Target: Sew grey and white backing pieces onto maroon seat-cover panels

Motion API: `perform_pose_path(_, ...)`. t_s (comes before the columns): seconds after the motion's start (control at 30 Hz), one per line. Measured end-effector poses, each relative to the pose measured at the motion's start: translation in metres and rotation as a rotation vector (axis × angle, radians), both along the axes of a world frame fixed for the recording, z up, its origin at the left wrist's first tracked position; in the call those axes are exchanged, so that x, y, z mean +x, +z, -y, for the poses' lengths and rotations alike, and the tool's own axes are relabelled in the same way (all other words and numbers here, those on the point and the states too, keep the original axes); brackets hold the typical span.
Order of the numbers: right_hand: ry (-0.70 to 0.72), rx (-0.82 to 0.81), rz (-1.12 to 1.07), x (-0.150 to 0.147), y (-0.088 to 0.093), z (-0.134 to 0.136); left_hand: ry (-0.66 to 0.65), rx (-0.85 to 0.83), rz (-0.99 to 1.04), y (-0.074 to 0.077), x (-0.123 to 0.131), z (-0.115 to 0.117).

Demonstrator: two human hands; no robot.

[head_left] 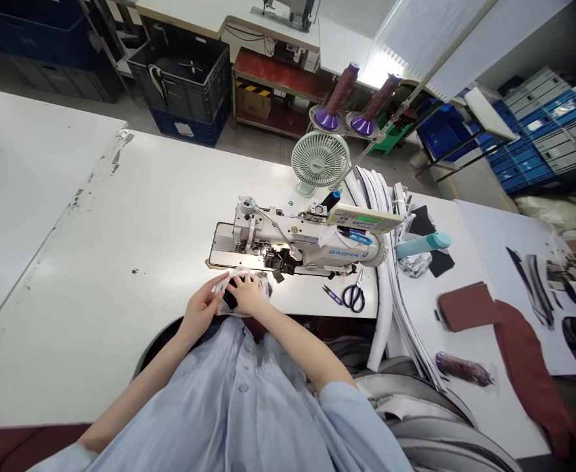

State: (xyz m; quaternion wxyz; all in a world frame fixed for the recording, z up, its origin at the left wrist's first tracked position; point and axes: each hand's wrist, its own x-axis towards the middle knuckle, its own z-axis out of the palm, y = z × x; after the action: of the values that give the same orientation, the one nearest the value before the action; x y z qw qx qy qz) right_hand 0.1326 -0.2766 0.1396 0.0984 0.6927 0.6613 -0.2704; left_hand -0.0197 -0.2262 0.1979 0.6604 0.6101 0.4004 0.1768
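Note:
Just in front of the sewing machine (pixel 312 242), at the table's front edge, lies a crumpled clear plastic bag (pixel 241 270) with something black (pixel 229 296) in it. My left hand (pixel 203 303) pinches the bag's left side between thumb and fingers. From the right, my right hand (pixel 247 295) grips the bag, its fingers curled over the black contents. What the black contents are, I cannot make out. Small black pieces (pixel 282 261) lie by the needle area. To the right are black-handled scissors (pixel 353 297) and thread snips (pixel 332 294).
A small fan (pixel 320 159) and two thread cones (pixel 342 88) stand behind the machine. Long white strips (pixel 384 288) run down its right side. Farther right are a turquoise bottle (pixel 423 244), brown fabric (pixel 470 307) and a wrapped thread spool (pixel 464 369).

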Motion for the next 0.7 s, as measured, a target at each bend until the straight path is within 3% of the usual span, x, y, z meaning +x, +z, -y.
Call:
perform_pose_path(0.17, -0.009, 0.068, 0.006, 0.003, -0.018, 0.017, 0.034, -0.054, 0.036, -0.006, -0.004, 0.003)
perform_pose_path(0.5, -0.159, 0.041, -0.06, -0.004, -0.028, 0.036, 0.029, -0.047, -0.003, 0.002, 0.003, 0.005)
perform_pose_path(0.7, -0.212, 0.046, -0.124, 0.001, -0.023, 0.036, 0.017, -0.045, 0.024, 0.0, 0.012, 0.004)
